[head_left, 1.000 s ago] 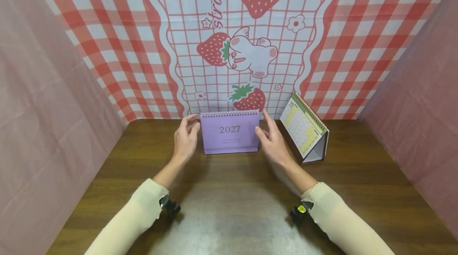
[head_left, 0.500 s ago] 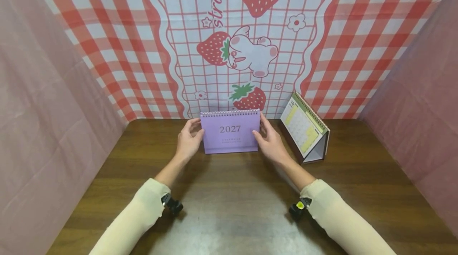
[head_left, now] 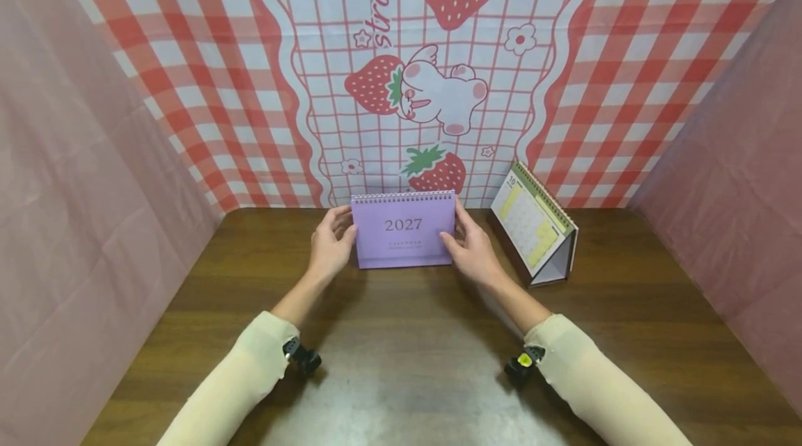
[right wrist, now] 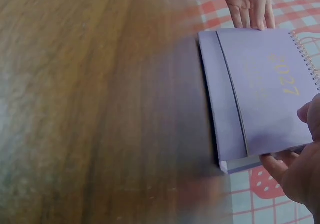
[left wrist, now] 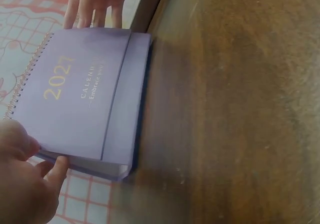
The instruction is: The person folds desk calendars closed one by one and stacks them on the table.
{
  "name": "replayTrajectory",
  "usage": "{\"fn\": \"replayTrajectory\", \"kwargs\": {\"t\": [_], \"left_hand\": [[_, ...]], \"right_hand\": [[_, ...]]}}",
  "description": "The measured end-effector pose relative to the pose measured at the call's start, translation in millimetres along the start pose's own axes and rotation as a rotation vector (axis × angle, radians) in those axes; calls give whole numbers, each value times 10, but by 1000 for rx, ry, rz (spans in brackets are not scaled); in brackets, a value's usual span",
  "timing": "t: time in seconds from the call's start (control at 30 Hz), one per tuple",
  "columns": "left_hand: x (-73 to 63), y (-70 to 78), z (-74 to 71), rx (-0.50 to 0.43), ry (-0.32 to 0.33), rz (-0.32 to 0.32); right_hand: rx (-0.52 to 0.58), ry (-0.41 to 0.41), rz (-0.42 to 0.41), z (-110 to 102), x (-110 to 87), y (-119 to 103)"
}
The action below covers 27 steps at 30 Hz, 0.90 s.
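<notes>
Your left hand (head_left: 331, 244) and right hand (head_left: 475, 251) pinch opposite side edges of purple 2027 calendar (head_left: 403, 234), standing on wooden table (head_left: 401, 341) near strawberry-print backdrop (head_left: 326, 84). Best use light, even pressure; hinged stand probably folds if squeezed. Mind second calendar (head_left: 528, 227), near your right hand.

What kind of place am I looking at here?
Probably a tabletop booth set up for recording, though that's a guess: a wood-grain table is closed in by pink cloth on both sides and a strawberry-print gingham backdrop behind.
</notes>
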<state>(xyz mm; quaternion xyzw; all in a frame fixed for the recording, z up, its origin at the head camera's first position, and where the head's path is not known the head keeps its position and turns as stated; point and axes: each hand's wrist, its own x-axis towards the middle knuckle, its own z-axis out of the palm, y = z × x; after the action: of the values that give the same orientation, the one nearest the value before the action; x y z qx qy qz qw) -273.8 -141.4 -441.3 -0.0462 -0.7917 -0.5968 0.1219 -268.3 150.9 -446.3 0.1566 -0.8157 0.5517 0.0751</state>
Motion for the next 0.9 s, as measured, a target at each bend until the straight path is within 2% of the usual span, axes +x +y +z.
{"fn": "replayTrajectory", "kwargs": {"t": [0.1, 0.27, 0.37, 0.47, 0.5, 0.53, 0.7, 0.8, 0.9], "left_hand": [[2, 19, -2, 15, -3, 14], [-4, 96, -9, -3, -53, -1], [0, 147, -9, 2, -79, -23], [9, 177, -7, 31, -83, -48], [11, 182, -3, 41, -82, -54], [12, 187, 3, 49, -82, -61], [16, 191, 53, 87, -78, -80], [13, 207, 86, 101, -73, -93], [10, 223, 118, 102, -78, -105]], "right_hand": [[-20, 34, 13, -27, -11, -41], [-79, 98, 13, -101, -18, -47], [-131, 142, 7, -146, 46, 162], [-180, 184, 36, -181, 131, 390], [-182, 187, 52, -193, 141, 395], [-180, 183, 69, -206, 134, 372], [-147, 121, 157, -253, -2, -102], [-165, 97, 202, -273, -36, -213], [-171, 76, 238, -291, -44, -229]]}}
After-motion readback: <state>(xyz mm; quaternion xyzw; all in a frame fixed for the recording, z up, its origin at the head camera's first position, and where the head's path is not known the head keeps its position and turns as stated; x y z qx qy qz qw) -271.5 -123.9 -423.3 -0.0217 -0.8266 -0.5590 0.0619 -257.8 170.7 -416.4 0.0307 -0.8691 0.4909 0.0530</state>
